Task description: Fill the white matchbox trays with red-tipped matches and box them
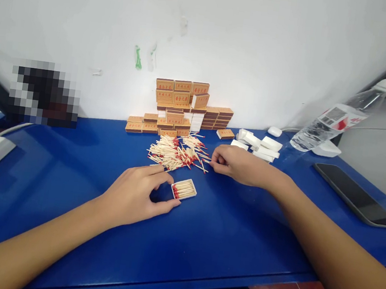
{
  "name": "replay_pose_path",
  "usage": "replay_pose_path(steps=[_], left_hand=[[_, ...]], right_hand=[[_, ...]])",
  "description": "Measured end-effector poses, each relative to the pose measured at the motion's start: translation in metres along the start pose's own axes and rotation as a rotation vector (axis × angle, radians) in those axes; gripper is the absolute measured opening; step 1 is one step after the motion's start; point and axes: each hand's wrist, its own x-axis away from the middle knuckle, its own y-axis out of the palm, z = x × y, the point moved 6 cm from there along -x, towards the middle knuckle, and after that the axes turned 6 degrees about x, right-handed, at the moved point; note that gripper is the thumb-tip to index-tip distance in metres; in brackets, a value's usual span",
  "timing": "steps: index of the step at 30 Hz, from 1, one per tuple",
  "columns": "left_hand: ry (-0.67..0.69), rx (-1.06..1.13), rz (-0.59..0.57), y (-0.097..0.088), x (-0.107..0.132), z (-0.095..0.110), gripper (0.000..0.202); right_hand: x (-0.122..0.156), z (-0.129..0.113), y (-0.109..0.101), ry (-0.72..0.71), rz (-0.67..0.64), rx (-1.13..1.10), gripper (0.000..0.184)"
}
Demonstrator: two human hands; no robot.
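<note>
The left hand point(139, 192) pinches the matchbox tray point(187, 197) between finger and thumb on the tabletop point(201, 245), while the right hand point(242, 165) seemingly pinches a matchstick point(206, 160) beside the match pile point(173, 154), which a careless tug could scatter.

The desk point(229, 244) in front of me was smooth and glossy, painted metal or laminate, I couldn't tell which. My matches point(166, 153) looked like bare, matt wood; the tray point(186, 197) and boxes point(181, 98) seemed dull card. I had a bottle point(309, 137) of clear, shiny plastic, a phone point(357, 194) with a glassy face, and a matt wall point(248, 52), roughly scuffed.
</note>
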Motion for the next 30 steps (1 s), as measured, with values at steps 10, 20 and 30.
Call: replay_pose_path(steps=[10,20,30], left_hand=[[0.011,0.002,-0.011,0.000,0.000,0.002,0.024],[0.025,0.003,-0.021,0.001,-0.001,0.001,0.023],[0.026,0.005,-0.019,0.000,-0.001,0.002,0.024]], right_hand=[[0.017,-0.074,-0.004,-0.262,-0.025,-0.211,0.010],[0.022,-0.091,0.002,-0.327,0.018,0.025,0.013],[0.019,-0.077,-0.014,-0.291,0.136,-0.038,0.013]])
